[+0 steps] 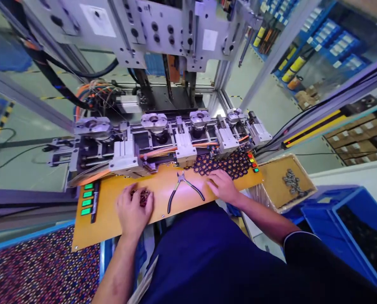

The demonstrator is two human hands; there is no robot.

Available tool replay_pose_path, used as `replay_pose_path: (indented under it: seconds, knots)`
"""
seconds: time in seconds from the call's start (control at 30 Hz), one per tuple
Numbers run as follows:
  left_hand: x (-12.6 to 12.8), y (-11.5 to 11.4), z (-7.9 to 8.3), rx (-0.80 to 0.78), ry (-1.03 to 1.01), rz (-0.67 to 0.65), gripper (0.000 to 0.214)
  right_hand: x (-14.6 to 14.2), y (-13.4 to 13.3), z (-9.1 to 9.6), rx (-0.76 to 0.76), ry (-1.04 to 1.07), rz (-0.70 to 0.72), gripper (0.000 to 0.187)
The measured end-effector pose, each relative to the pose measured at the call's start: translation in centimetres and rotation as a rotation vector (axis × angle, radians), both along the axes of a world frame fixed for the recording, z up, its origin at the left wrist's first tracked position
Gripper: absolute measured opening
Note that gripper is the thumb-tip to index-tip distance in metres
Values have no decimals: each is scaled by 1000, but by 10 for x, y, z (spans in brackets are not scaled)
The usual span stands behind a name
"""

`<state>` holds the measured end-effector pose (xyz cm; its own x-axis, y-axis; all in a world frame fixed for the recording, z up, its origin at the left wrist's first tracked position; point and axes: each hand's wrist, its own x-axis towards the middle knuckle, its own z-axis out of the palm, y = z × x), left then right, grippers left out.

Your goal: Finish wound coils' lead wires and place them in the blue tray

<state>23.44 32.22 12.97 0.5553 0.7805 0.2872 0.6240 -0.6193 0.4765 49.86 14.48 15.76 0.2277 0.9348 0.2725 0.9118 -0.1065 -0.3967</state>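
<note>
On the left part of the orange-yellow work board (112, 228), my left hand (131, 211) cups a small bunch of dark red parts (144, 197), which show between thumb and fingers. My right hand (223, 185) rests palm down farther right, its fingers loosely stretched to the left and nothing visible in them. Just behind it, many dark rings (235, 164) with orange-brown middles lie close together. A pair of cutting pliers (181, 179) lies between my hands, its dark handles spread towards me and its jaws pointing to the machine.
Behind the board stands a machine with a row of metal fixtures (154, 121) beneath a large plate (163, 29). Green buttons (87, 194) sit at the board's left. A bin of small parts (45, 266) stands lower left; a tray (278, 198) with grey pieces and a blue crate (362, 211) stand right.
</note>
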Motion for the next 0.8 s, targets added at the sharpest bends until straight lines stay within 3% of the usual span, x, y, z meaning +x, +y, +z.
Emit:
replay_pose_path:
  seconds: [0.13, 0.23, 0.37, 0.43, 0.53, 0.6, 0.7, 0.8]
  knots:
    - [-15, -13, 10, 24, -32, 40, 53, 3, 23, -12, -67, 13, -50, 11]
    - [-35, -30, 24, 6, -94, 103, 58, 1, 35, -19, -87, 43, -83, 8]
    - [-48, -45, 49, -78, -239, 209, 54, -8, 35, -5, -9, 118, -39, 16]
    - [-39, -47, 64, -234, -305, 129, 47, -25, 34, 13, 71, 173, 33, 18]
    - [-15, -45, 89, -605, -433, -159, 41, -63, 37, 47, 201, 262, 166, 15]
    - [-3, -44, 104, -739, -550, -264, 38, -87, 41, 69, 324, 379, 244, 13]
    - [-1, -46, 118, -631, -632, -214, 28, -106, 52, 91, 446, 624, 357, 12]
    - [-8, -49, 121, -355, -588, -144, 28, -108, 65, 100, 362, 779, 442, 12]
